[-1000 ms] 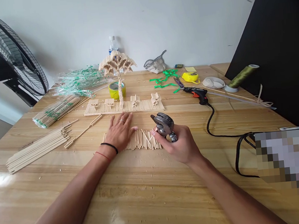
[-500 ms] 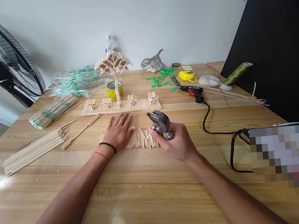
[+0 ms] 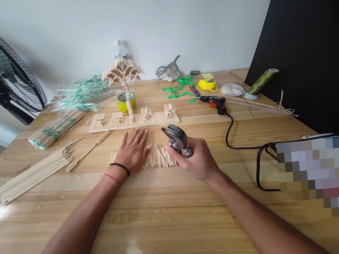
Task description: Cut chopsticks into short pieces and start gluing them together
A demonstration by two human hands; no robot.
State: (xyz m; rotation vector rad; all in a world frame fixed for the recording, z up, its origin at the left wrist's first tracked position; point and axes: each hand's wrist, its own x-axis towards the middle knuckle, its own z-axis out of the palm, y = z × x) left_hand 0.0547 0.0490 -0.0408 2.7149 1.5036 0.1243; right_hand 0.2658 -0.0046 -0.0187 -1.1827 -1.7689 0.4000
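A row of short cut wooden sticks [image 3: 152, 157] lies side by side on the table, with a few crossing at a slant. My left hand [image 3: 133, 150] rests flat on its left part, palm down and fingers stretched, hiding the sticks beneath. Just right of it, my right hand [image 3: 200, 158] is closed around a pair of dark metal shears [image 3: 176, 136], whose rounded head points up and left above the row's right end. Behind the hands stands a stick-built model: a slatted base [image 3: 157, 118] with small table-like pieces and a tall tree [image 3: 123, 73].
Long sticks [image 3: 34, 174] and a bagged bundle [image 3: 55, 129] lie left, near plastic wrappers [image 3: 77, 93] and a fan [image 3: 6, 66]. Yellow tape [image 3: 122, 103] sits behind the model. At right are a glue gun [image 3: 215, 103] with its cord, a tape measure [image 3: 207, 85] and a thread spool [image 3: 262, 83].
The whole view has shifted slightly, so things appear a little further left. Both hands keep their places, the left flat on the sticks and the right around the shears.
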